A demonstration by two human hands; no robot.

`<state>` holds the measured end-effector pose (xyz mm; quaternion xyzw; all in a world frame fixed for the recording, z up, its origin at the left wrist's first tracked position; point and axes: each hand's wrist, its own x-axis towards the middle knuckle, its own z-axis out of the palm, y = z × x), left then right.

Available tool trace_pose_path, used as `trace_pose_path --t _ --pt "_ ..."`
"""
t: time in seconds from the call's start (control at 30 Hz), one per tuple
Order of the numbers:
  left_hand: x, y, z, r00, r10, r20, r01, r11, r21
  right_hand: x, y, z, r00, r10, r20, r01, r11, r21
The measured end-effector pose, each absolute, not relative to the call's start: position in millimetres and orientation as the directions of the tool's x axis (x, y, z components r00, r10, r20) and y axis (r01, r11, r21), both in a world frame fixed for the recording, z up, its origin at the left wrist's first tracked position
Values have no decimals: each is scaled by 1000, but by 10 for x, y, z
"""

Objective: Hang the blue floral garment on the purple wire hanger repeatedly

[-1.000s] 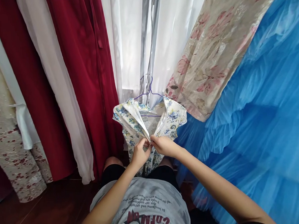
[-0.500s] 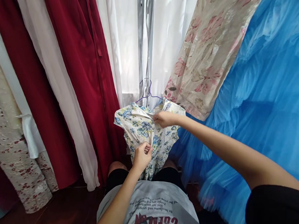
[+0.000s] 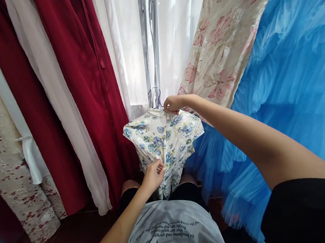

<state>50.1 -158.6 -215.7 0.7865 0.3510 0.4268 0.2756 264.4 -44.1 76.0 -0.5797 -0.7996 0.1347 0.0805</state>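
Note:
A small white dress with blue flowers (image 3: 163,138) hangs on a purple wire hanger (image 3: 159,98) from a metal rack pole (image 3: 150,45). My left hand (image 3: 153,175) pinches the dress front low down, fingers closed on the cloth. Stretched forward, my right hand (image 3: 173,103) is closed on the dress's collar just under the hanger hook.
Dark red garments (image 3: 74,79) and a white sheer one (image 3: 53,95) hang at the left, with a beige dotted garment (image 3: 7,160) at the far left. A pink floral fabric (image 3: 218,44) and blue tulle (image 3: 287,92) hang at the right. White curtains (image 3: 125,46) are behind.
The dress front, open a second ago, is now closed. My right hand has moved up from the lower front to the collar. My left hand has stayed low on the cloth.

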Motion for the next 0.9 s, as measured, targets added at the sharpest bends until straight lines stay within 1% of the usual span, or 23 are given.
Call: trace_pose_path --t 0.07,0.13,0.17,0.2,0.23,0.27,0.33,0.37,0.47,0.5,0.57,0.6,0.63,0.67,0.7,0.77,0.83,0.9 --pt "455 -1482 -2107 465 768 441 369 -621 692 2610 -533 757 -328 945 5 911 318 -264" --pt "432 -1342 -1943 536 743 401 400 -642 654 2578 -644 733 -360 927 107 914 373 -161" --pt "435 -1265 -1809 546 729 413 393 -658 642 2570 -700 711 -381 909 172 909 402 -110" --pt "448 -1185 -1642 530 715 457 375 -680 630 2569 -751 679 -401 887 228 900 427 -81" --pt "473 -1103 -1448 481 693 538 336 -712 617 2576 -794 639 -411 871 270 891 446 -83" --pt "507 -1020 -1236 388 683 619 315 -729 607 2588 -826 590 -408 863 298 882 457 -113" --pt "602 -848 -807 229 623 748 287 -778 559 2619 -857 470 -382 856 348 855 470 -219" --pt "656 -765 -612 215 582 785 282 -806 520 2633 -857 403 -366 847 386 832 484 -272" --pt "810 -569 -203 335 505 796 326 -854 405 2638 -827 201 -317 803 505 730 546 -411" --pt "850 -532 -132 352 498 793 341 -857 387 2623 -814 135 -281 797 534 683 557 -472" --pt "910 -508 -70 331 494 804 353 -855 381 2567 -792 2 -170 786 594 556 574 -601" --pt "931 -517 -70 309 488 816 348 -857 381 2527 -785 -67 -102 770 630 485 592 -644" --pt "950 -533 -81 292 477 829 340 -862 377 2481 -779 -141 -33 740 672 428 618 -660" --pt "967 -554 -99 275 466 841 333 -866 372 2432 -774 -220 28 696 717 405 648 -645" --pt "985 -575 -119 257 459 851 330 -869 369 2384 -770 -307 75 642 763 426 671 -607" --pt "1018 -601 -151 208 460 863 333 -863 380 2298 -763 -505 104 550 829 562 655 -505" --pt "1034 -589 -158 141 473 870 334 -850 407 2242 -759 -728 64 533 843 714 566 -412" --pt "999 -524 -141 67 485 872 329 -836 440 2219 -764 -942 8 571 821 808 480 -341"
